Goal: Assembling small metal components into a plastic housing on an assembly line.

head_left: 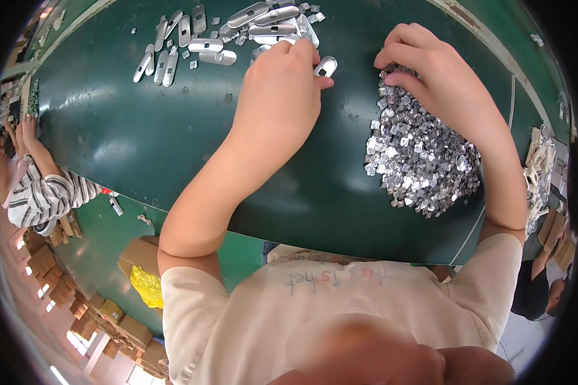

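My left hand (pixel 279 83) is closed on a silver oval metal plate (pixel 326 67) with a small square hole, its thumb under the plate's near end. Just beyond that hand lies a loose heap of similar silver plates (pixel 273 30), partly hidden by my fingers. On the right, a large pile of small shiny clear square pieces (pixel 424 157) covers the table. My right hand (pixel 430 67) curves over the pile's far end, fingertips among the pieces. Thumb and fingers stand apart there, and no piece is plainly gripped between them.
More silver plates (pixel 205 45) and scattered square pieces lie at the far left of the green table (pixel 173 122). Pale looped items (pixel 537 179) sit past the right edge. Another person in stripes (pixel 42 196) works at left. Cardboard boxes and a yellow bag (pixel 146 286) stand below.
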`<state>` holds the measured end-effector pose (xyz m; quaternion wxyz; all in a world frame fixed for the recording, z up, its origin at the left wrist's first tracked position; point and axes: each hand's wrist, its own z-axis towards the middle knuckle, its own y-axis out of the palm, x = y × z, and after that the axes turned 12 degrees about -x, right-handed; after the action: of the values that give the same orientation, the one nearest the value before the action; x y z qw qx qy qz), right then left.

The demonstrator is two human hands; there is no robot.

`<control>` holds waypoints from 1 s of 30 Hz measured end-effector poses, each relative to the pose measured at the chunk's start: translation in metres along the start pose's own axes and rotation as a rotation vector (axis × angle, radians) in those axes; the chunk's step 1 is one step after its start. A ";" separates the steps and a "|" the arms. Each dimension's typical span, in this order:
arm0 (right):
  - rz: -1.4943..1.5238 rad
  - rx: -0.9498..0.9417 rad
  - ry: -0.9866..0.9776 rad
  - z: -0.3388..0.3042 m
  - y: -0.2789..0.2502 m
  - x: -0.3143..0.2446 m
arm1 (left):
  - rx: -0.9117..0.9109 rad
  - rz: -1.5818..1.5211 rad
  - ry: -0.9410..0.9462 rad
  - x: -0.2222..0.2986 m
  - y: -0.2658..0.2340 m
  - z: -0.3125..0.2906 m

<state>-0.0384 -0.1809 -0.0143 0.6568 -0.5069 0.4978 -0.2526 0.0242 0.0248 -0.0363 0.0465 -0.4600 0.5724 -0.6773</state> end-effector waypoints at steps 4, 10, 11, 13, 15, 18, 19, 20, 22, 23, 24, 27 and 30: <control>0.084 -0.058 0.133 -0.003 0.005 0.004 | -0.014 -0.047 0.010 0.001 -0.003 0.001; 0.016 -0.014 0.021 -0.008 0.005 -0.003 | -0.133 -0.587 -0.042 0.010 -0.018 0.001; 0.273 0.010 0.127 -0.011 0.004 -0.007 | -0.229 -0.781 -0.081 0.013 -0.022 0.000; 0.802 0.129 0.214 -0.017 0.001 -0.017 | -0.325 -0.982 -0.121 0.016 -0.023 -0.004; 1.092 0.214 0.171 -0.025 -0.004 -0.026 | -0.302 -0.939 0.022 0.018 -0.021 -0.007; 1.232 0.234 0.188 -0.032 -0.007 -0.033 | -0.213 -1.095 -0.006 0.028 -0.017 -0.012; 1.252 0.259 0.211 -0.032 -0.006 -0.035 | -0.219 -1.098 -0.006 0.030 -0.017 -0.013; 1.254 0.260 0.217 -0.034 -0.007 -0.035 | -0.241 -1.128 -0.012 0.032 -0.017 -0.013; 1.263 0.248 0.188 -0.035 -0.007 -0.035 | -0.262 -1.154 -0.022 0.033 -0.017 -0.013; 1.267 0.248 0.189 -0.035 -0.008 -0.036 | -0.257 -1.172 -0.002 0.034 -0.016 -0.013; 1.249 0.253 0.181 -0.035 -0.008 -0.038 | -0.248 -1.191 0.018 0.034 -0.014 -0.013; 1.171 0.282 0.136 -0.037 -0.005 -0.041 | -0.243 -1.205 -0.024 0.034 -0.006 -0.015; 1.062 0.318 0.106 -0.039 -0.002 -0.046 | -0.288 -1.184 -0.031 0.034 -0.010 -0.015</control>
<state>-0.0910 -0.1593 0.0066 0.7363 -0.0677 0.6731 0.0161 -0.0006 0.0191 -0.0080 -0.3925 -0.7115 0.3045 -0.4969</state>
